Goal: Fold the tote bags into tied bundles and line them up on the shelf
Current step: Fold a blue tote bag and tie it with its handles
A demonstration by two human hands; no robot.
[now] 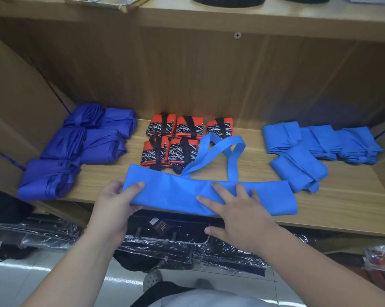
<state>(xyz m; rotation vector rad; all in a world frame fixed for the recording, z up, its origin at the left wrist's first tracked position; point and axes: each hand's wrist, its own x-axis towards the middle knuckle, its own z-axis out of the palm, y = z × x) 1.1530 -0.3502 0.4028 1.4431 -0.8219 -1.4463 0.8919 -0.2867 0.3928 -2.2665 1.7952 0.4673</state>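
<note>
A light blue tote bag [178, 193] lies folded into a long flat strip along the front edge of the wooden shelf [346, 209]. Its two handles [222, 151] loop back over the shelf. My left hand [114, 207] grips the strip's left end, thumb on top and fingers underneath. My right hand [238, 209] presses flat on the middle of the strip with fingers spread. Tied bundles lie behind: dark blue ones [76, 147] at the left, orange-and-black ones [176, 140] in the middle, light blue ones [320, 147] at the right.
A cardboard box [14, 107] leans at the shelf's left side. An upper shelf board [253, 18] runs overhead. Below the shelf lie black goods in clear plastic wrap [165, 240] above a pale tiled floor.
</note>
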